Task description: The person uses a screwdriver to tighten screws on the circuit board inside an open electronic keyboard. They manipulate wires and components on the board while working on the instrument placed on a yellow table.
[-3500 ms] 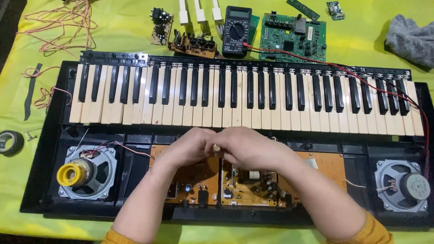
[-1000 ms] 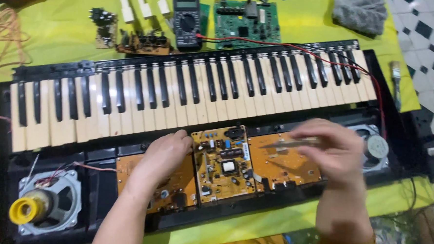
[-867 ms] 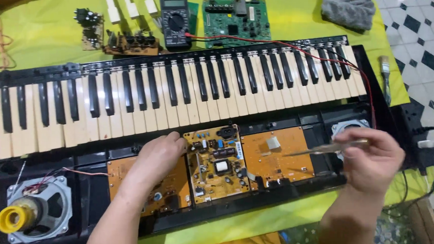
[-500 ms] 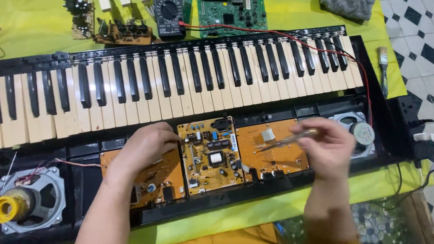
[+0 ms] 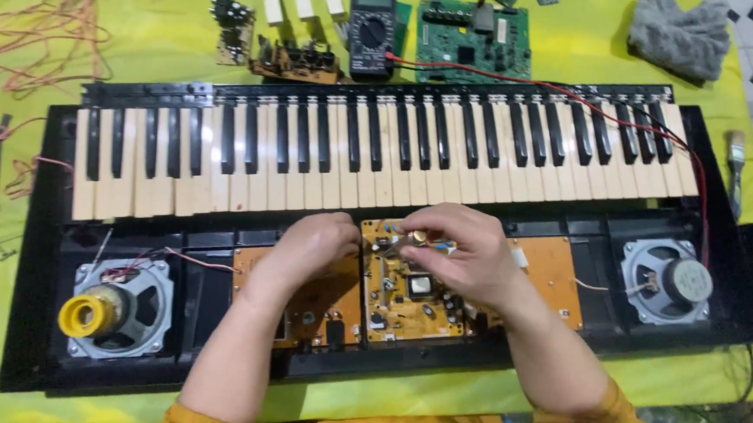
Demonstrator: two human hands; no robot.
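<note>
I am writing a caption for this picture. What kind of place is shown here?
Probably a home or small repair bench for electronics. An opened keyboard lies on a yellow-green cloth, a multimeter and a loose green circuit board lie beside it, and both hands work on an orange circuit board inside.

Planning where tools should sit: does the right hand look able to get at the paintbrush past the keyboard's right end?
Probably yes: the right hand is over the middle board, and the paintbrush lies uncovered.

Bright, even light from above; yellow cloth (image 5: 569,68) vivid, no harsh glare. Soft short shadows under hands and beside keyboard (image 5: 379,144). Centre sharp; slight motion blur on fingers, mild softness and bending toward frame edges.
</note>
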